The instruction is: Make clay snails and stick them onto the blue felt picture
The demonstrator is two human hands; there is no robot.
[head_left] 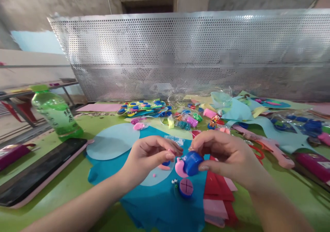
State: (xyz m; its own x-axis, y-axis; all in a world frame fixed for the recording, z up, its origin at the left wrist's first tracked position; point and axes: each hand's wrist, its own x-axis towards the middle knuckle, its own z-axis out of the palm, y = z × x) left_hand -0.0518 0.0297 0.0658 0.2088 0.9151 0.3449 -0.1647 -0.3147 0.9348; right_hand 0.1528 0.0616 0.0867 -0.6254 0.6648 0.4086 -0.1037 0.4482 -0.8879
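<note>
A shiny metal screen full of holes [154, 53] stands up top. Near the middle, our right hand [227, 156] pinches a round blue cap with pink clay [193, 163]; the clay looks soft, so we hold the cap's hard rim. Our left fingers [168, 155] nearly close; we can't tell on what.

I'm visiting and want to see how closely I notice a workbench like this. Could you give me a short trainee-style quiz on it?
1. The right hand holds a blue cap. What colour is the clay attached to it?
a) yellow
b) pink
c) green

2. True or false: the phone with the black screen lies on the left side of the green table.

3. Fill in the number: the snail-like figure on the blue sheet has ____ white eyes.

Key: 1. b; 2. true; 3. two
</note>
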